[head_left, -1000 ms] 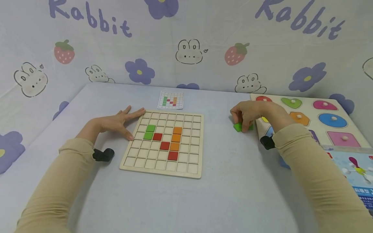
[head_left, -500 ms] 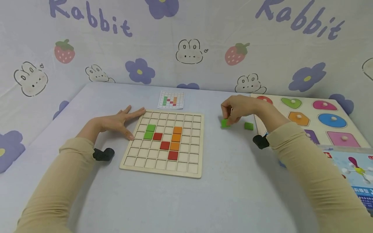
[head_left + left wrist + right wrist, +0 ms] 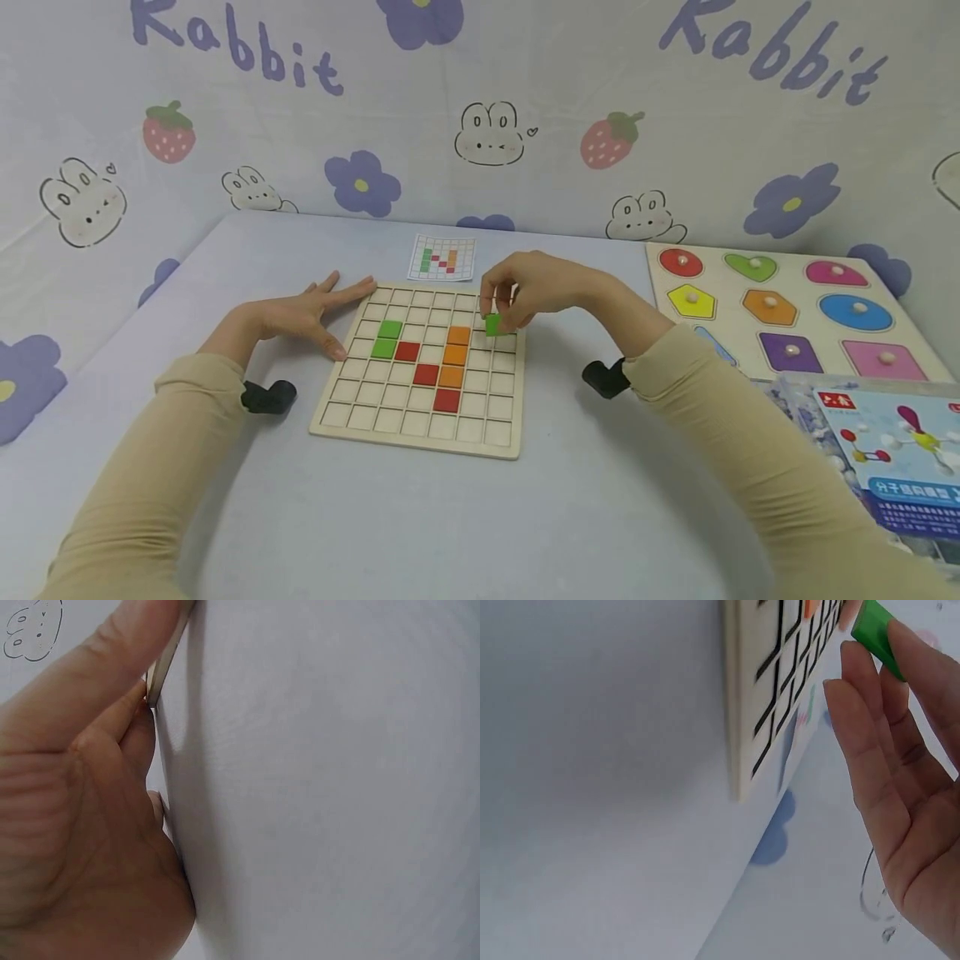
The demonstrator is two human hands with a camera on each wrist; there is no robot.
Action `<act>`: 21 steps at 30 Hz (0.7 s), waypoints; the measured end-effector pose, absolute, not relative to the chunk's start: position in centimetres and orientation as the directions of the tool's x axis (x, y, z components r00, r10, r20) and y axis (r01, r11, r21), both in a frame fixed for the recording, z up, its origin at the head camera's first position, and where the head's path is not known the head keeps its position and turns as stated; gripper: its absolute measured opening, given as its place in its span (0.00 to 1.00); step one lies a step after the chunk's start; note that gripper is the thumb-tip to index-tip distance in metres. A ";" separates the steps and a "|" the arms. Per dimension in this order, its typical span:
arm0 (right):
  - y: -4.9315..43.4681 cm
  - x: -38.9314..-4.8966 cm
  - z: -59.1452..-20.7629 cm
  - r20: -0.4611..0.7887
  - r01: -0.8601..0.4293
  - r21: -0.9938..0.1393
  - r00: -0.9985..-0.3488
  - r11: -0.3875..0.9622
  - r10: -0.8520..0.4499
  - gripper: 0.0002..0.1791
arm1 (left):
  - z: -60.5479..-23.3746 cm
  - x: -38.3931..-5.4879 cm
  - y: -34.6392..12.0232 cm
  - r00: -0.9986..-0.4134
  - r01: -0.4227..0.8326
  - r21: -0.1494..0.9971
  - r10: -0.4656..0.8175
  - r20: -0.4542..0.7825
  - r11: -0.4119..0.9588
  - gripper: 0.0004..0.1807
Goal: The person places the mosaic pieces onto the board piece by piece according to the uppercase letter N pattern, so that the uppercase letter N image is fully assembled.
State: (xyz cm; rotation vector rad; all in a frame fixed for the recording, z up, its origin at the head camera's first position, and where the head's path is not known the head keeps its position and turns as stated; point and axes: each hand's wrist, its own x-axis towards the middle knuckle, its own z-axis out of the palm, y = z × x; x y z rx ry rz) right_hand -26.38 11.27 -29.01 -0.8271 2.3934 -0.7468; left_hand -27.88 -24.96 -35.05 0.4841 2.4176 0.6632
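Observation:
A wooden grid board (image 3: 416, 446) lies on the table, with green tiles (image 3: 386, 347), red tiles (image 3: 426, 375) and orange tiles (image 3: 453, 356) in some of its squares. My left hand (image 3: 294, 323) rests at the board's left edge, fingers spread, thumb and fingertip touching the rim; the left wrist view shows its thumb (image 3: 97, 671) along that rim. Over the upper right squares, my right hand (image 3: 536, 287) pinches a green square tile (image 3: 876, 631) between thumb and fingers. In the right wrist view the tile is tilted, clear of the board.
Behind the board lies a small card (image 3: 441, 257) printed with a coloured grid pattern. On the right are a knobbed shape puzzle (image 3: 727, 287) and a clear box with a molecule-model label (image 3: 892, 450). A patterned cloth (image 3: 420, 108) hangs at the back.
My right hand has carried one green tile leftward from beside the shape puzzle to over the board. The other loose green tile is now hidden behind the right arm. My left hand stays put.

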 end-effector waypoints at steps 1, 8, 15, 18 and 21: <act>10.7 -26.3 -29.0 -0.256 -0.410 -0.634 -0.689 0.656 -0.678 0.08 | -35.0 -27.9 -24.9 -0.766 0.187 0.555 0.474 -0.435 0.811 0.66; 7.5 -25.5 -29.2 -0.167 -0.464 -0.671 -0.666 0.579 -0.727 0.08 | -35.0 -27.8 -25.0 -0.765 0.199 0.546 0.477 -0.433 0.814 0.67; 4.8 -24.9 -29.4 -0.121 -0.487 -0.690 -0.652 0.536 -0.748 0.10 | -35.0 -27.8 -25.0 -0.766 0.199 0.531 0.468 -0.440 0.824 0.66; 3.8 -24.7 -29.5 -0.097 -0.487 -0.713 -0.644 0.505 -0.759 0.10 | -35.0 -27.8 -25.1 -0.764 0.204 0.530 0.472 -0.440 0.823 0.66; 2.9 -24.5 -29.6 -0.098 -0.457 -0.750 -0.638 0.477 -0.764 0.11 | -34.9 -27.8 -25.2 -0.762 0.203 0.533 0.474 -0.441 0.822 0.66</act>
